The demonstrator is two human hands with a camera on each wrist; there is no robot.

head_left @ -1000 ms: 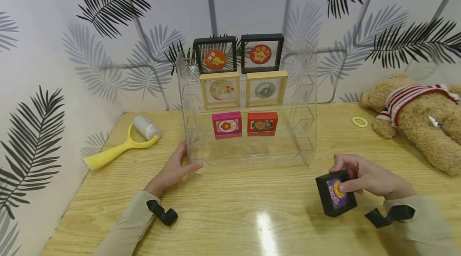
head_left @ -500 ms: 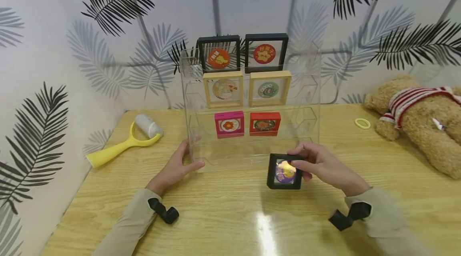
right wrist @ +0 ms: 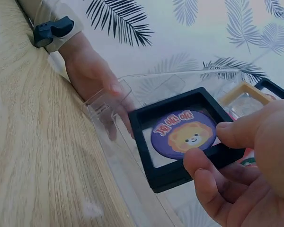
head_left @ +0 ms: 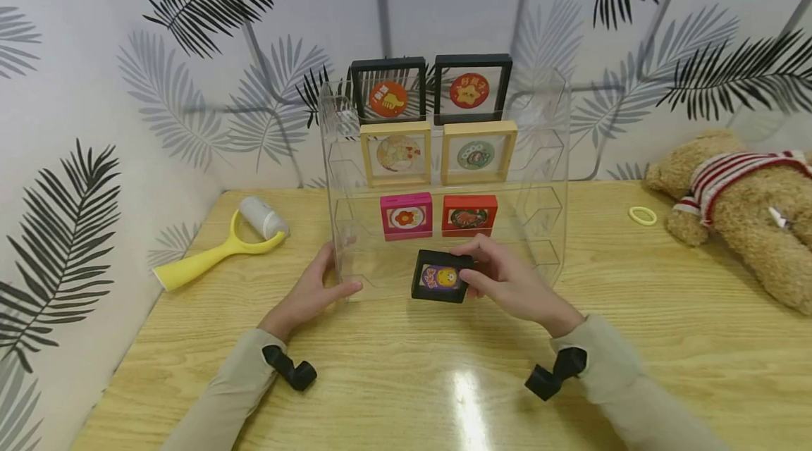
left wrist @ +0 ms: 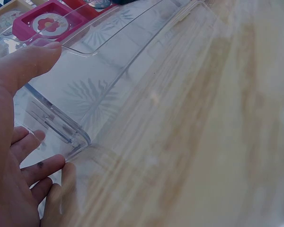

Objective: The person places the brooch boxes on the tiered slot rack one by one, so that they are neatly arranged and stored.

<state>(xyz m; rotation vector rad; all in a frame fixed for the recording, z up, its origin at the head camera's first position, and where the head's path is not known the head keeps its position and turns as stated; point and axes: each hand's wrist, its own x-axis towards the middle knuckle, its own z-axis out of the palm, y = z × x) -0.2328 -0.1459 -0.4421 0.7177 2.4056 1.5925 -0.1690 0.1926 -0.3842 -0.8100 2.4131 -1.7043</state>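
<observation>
A clear acrylic display rack (head_left: 380,280) stands on the wooden table, its tiers holding several small picture frames. My left hand (head_left: 312,294) grips its lower left side, thumb in front and fingers behind. In the left wrist view, the fingertips meet the rack's side panel (left wrist: 57,120). My right hand (head_left: 507,282) pinches a black square frame (head_left: 438,299) by its right edge, low in front of the rack's bottom tier. In the right wrist view, a purple badge with a yellow lion (right wrist: 187,137) shows inside that frame. Pink (head_left: 407,233) and red frames (head_left: 469,232) sit one tier above.
Two wooden-coloured frames (head_left: 396,180) and two black frames (head_left: 388,62) fill higher tiers. A yellow-handled lint roller (head_left: 199,266) lies left of the rack. To the right are a yellow ring (head_left: 643,222) and a teddy bear (head_left: 748,225). Leaf-patterned wall covering rises behind.
My right hand has carried the black frame leftward from the table's right side to the rack's bottom tier, turning it level. My left hand has kept its hold on the rack.
</observation>
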